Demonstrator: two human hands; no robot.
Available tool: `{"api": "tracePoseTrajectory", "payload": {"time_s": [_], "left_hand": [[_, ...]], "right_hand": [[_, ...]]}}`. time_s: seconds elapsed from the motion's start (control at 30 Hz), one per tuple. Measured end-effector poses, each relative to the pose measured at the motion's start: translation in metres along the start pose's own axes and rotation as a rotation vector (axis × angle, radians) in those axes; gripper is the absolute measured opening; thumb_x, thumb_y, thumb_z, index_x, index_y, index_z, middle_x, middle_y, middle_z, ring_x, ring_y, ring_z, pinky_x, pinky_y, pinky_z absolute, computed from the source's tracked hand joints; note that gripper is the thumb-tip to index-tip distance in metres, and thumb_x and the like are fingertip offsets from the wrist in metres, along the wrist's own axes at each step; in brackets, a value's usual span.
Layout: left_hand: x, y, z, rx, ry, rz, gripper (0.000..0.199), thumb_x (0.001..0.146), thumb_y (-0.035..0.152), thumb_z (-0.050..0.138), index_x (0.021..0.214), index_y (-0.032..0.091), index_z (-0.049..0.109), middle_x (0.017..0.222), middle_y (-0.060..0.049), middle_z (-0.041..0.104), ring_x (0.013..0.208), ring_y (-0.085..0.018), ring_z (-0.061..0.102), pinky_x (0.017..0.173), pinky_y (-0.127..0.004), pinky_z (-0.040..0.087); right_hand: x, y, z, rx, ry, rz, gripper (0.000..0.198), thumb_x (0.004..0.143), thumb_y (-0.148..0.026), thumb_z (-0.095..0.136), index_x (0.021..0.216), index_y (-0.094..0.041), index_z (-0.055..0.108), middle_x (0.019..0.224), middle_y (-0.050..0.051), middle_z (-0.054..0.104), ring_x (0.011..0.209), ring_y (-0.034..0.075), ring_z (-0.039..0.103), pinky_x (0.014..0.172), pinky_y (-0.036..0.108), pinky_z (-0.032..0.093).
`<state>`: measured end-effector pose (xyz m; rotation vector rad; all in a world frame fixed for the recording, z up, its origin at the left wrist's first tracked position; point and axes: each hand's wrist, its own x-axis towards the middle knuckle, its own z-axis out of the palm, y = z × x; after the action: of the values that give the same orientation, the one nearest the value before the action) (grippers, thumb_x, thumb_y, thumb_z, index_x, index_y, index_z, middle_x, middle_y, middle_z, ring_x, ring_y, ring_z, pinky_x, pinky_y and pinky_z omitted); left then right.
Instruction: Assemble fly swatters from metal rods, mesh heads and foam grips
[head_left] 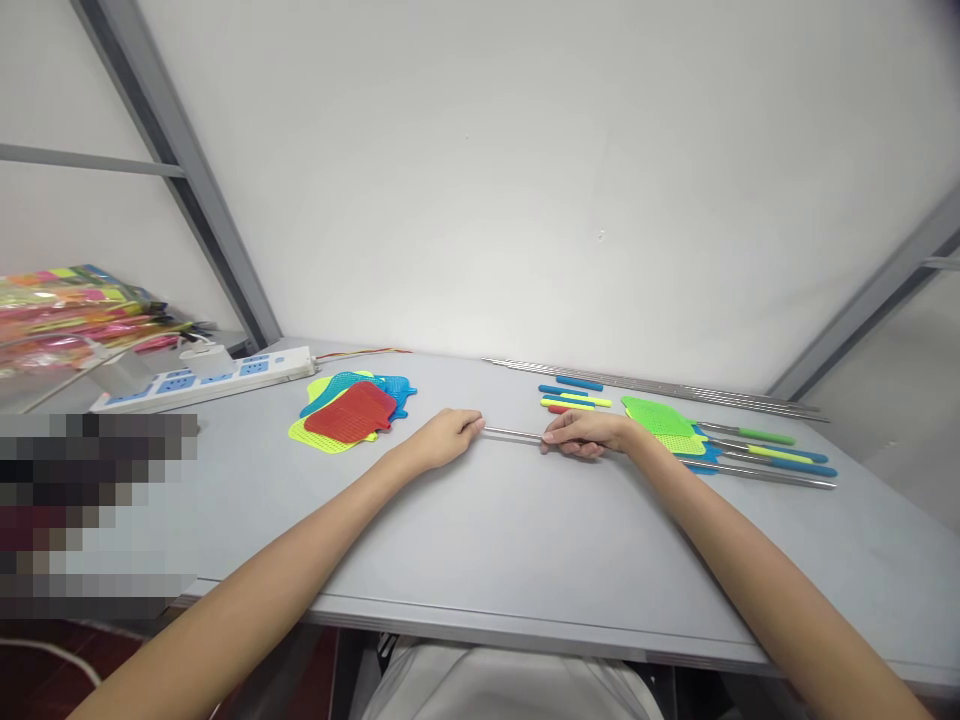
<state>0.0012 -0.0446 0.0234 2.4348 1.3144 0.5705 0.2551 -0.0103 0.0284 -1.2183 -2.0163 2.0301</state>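
Observation:
Between my two hands a thin metal rod (512,434) runs roughly level above the grey table. My left hand (448,438) pinches its left end, and my right hand (583,433) is closed around its right end. To the left lie fly swatter heads in red (350,411), blue (401,388) and yellow-green (311,434), overlapping in a pile. Behind my right hand several coloured handle grips (574,393) lie side by side. Right of that hand, fly swatters with green heads (652,415) and metal shafts lie stacked, one shaft (787,478) showing a bare end.
Long metal rods (660,386) lie along the wall at the back of the table (480,540). A white power strip (225,378) with plugs stands at the left, near bagged colourful goods (67,310). Grey metal frame posts (187,170) rise on both sides. A pixelated patch hides the lower left.

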Motion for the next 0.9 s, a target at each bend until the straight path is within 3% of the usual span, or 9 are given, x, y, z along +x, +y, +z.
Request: {"api": "tracePoseTrajectory", "payload": {"time_s": [0.9], "left_hand": [[-0.0024, 0.0002, 0.0027, 0.115, -0.102, 0.061, 0.032, 0.081, 0.036, 0.023, 0.061, 0.019, 0.041, 0.055, 0.001, 0.045, 0.058, -0.013, 0.043, 0.056, -0.023, 0.028]], "right_hand": [[0.0001, 0.0021, 0.0006, -0.063, -0.003, 0.014, 0.033, 0.070, -0.041, 0.053, 0.085, -0.012, 0.058, 0.043, -0.009, 0.028, 0.031, 0.000, 0.021, 0.026, 0.013, 0.013]]}}
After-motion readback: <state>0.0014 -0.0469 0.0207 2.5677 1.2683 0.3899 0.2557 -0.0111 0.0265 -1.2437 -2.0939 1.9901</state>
